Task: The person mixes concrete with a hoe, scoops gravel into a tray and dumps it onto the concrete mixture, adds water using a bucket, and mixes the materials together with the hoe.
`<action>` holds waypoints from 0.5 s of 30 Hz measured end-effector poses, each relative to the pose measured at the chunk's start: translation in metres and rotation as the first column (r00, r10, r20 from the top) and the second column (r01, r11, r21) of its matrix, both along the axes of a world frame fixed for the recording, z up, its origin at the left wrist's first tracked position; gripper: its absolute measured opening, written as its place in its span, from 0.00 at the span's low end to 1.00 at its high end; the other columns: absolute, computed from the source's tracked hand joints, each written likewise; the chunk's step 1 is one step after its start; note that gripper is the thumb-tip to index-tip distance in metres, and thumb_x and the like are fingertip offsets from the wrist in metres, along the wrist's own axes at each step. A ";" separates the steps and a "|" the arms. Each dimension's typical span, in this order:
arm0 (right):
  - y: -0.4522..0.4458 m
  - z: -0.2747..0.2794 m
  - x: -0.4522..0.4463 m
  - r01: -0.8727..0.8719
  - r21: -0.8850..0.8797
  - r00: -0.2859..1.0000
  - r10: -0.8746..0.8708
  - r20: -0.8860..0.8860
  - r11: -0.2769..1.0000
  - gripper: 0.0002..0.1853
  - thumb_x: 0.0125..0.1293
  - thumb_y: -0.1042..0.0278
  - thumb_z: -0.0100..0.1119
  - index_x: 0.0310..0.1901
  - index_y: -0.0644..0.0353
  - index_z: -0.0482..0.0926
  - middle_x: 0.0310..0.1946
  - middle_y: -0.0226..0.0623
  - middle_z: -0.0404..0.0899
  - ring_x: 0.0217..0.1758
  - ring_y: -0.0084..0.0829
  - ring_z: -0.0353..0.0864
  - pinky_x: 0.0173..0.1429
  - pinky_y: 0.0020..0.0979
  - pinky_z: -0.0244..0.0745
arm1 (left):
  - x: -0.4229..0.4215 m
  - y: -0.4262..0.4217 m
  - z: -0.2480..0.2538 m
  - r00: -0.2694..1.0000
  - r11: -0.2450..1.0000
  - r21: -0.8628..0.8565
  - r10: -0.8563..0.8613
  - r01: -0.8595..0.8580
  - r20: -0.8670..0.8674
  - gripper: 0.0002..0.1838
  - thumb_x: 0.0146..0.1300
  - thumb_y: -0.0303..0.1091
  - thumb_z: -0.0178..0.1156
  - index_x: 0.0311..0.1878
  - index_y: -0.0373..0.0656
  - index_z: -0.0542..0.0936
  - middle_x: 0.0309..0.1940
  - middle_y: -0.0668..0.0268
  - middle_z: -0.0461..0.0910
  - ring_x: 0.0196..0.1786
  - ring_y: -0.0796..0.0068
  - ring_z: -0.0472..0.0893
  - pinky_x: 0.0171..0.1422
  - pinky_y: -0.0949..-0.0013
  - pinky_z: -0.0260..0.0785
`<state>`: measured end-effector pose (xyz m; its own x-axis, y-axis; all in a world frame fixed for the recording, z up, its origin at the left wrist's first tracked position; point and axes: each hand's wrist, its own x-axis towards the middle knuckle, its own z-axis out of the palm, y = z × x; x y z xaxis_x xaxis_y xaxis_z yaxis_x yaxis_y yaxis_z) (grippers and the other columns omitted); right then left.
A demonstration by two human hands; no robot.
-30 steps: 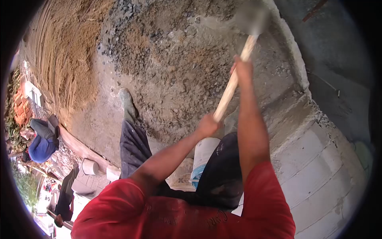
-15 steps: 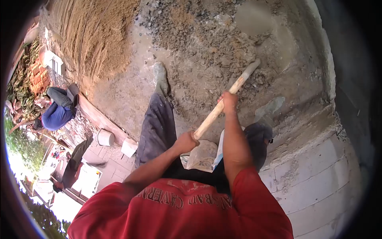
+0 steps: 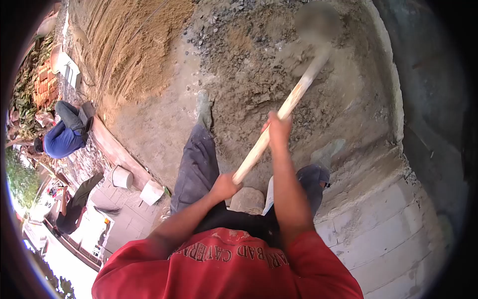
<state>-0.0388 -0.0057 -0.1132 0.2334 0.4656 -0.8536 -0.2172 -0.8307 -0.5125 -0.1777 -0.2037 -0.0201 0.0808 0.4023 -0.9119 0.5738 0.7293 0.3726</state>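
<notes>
My left hand (image 3: 225,189) is wrapped round the near end of a long wooden tool handle (image 3: 294,99), low in front of my body. Farther up the same pole, my right hand (image 3: 280,130) grips it with closed fingers. The handle slants away to the upper right, its far end grey with mud. A blurred spot covers that end, so the tool's head cannot be made out. Below it lies a heap of wet grey-brown mix (image 3: 259,84) with gravel. My boots stand at the heap, the left boot (image 3: 203,107) being muddy.
Brown sand (image 3: 134,55) lies at upper left. A pale block wall (image 3: 378,214) runs along the lower right. A white bucket (image 3: 122,177) stands left, past a low ledge (image 3: 119,147). A bent-over person in blue (image 3: 64,139) and another person (image 3: 74,209) are farther left.
The handle's far end has moved away from me, and more of the pole shows above the mix. Both hands have shifted slightly left. The whole view has also shifted a little.
</notes>
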 end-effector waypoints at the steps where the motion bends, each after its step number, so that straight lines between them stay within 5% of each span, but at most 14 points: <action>1: 0.043 -0.024 0.009 -0.079 0.080 0.992 0.071 0.102 0.994 0.15 0.62 0.75 0.58 0.47 0.69 0.65 0.23 0.39 0.72 0.14 0.31 0.74 0.18 0.33 0.74 | 0.015 0.035 -0.033 0.999 0.995 0.092 0.034 -0.033 -0.005 0.23 0.56 0.43 0.69 0.50 0.38 0.81 0.38 0.43 0.83 0.47 0.42 0.83 0.53 0.48 0.75; 3: 0.125 -0.082 0.031 -0.236 0.191 0.964 0.205 0.168 0.953 0.12 0.62 0.73 0.58 0.41 0.72 0.68 0.22 0.41 0.75 0.16 0.32 0.77 0.21 0.35 0.77 | 0.038 0.103 -0.099 0.990 0.974 0.179 0.140 -0.138 0.003 0.22 0.55 0.42 0.69 0.49 0.38 0.81 0.39 0.43 0.84 0.47 0.41 0.83 0.52 0.47 0.75; 6: 0.179 -0.141 0.026 -0.340 0.044 0.921 0.324 0.217 0.939 0.14 0.61 0.72 0.57 0.40 0.78 0.72 0.23 0.43 0.77 0.17 0.33 0.79 0.23 0.34 0.78 | 0.047 0.152 -0.138 0.964 0.956 0.127 0.260 -0.265 0.055 0.19 0.55 0.39 0.68 0.45 0.38 0.81 0.35 0.46 0.84 0.42 0.45 0.84 0.47 0.51 0.75; 8: 0.128 -0.170 0.010 -0.450 -0.082 0.880 0.457 0.131 0.889 0.17 0.62 0.73 0.57 0.46 0.82 0.72 0.27 0.48 0.81 0.19 0.34 0.82 0.23 0.35 0.79 | 0.051 0.120 -0.120 0.941 0.942 -0.004 0.335 -0.335 0.044 0.16 0.55 0.38 0.68 0.43 0.37 0.81 0.29 0.49 0.84 0.35 0.52 0.85 0.41 0.55 0.75; 11: 0.007 -0.136 -0.032 -0.503 -0.200 0.836 0.532 0.135 0.841 0.22 0.61 0.75 0.59 0.56 0.76 0.68 0.33 0.56 0.82 0.21 0.42 0.85 0.23 0.40 0.80 | 0.056 0.005 -0.074 0.865 0.834 -0.260 0.501 -0.487 -0.016 0.13 0.57 0.37 0.69 0.33 0.37 0.78 0.16 0.63 0.76 0.17 0.73 0.77 0.23 0.64 0.68; 12: -0.025 -0.125 -0.034 -0.518 -0.219 0.838 0.542 0.067 0.827 0.22 0.61 0.74 0.60 0.54 0.75 0.68 0.34 0.59 0.82 0.22 0.45 0.85 0.25 0.42 0.81 | 0.060 -0.037 -0.064 0.843 0.800 -0.293 0.536 -0.524 -0.042 0.13 0.58 0.35 0.69 0.31 0.37 0.76 0.16 0.63 0.76 0.17 0.72 0.77 0.21 0.65 0.67; 13: -0.085 -0.161 -0.034 -0.584 -0.201 0.757 0.617 0.216 0.786 0.20 0.60 0.73 0.60 0.51 0.73 0.69 0.34 0.59 0.83 0.23 0.46 0.86 0.27 0.43 0.82 | 0.054 -0.047 -0.038 0.881 0.804 -0.405 0.473 -0.436 -0.009 0.13 0.58 0.34 0.69 0.32 0.37 0.75 0.16 0.64 0.76 0.17 0.72 0.77 0.21 0.65 0.67; 15: -0.101 -0.089 -0.029 -0.537 -0.396 0.804 0.594 0.026 0.745 0.20 0.61 0.72 0.61 0.51 0.72 0.69 0.28 0.54 0.83 0.21 0.43 0.85 0.26 0.42 0.81 | 0.054 -0.075 0.011 0.872 0.778 -0.421 0.485 -0.467 -0.071 0.13 0.59 0.35 0.69 0.33 0.38 0.74 0.16 0.64 0.76 0.16 0.74 0.76 0.20 0.66 0.66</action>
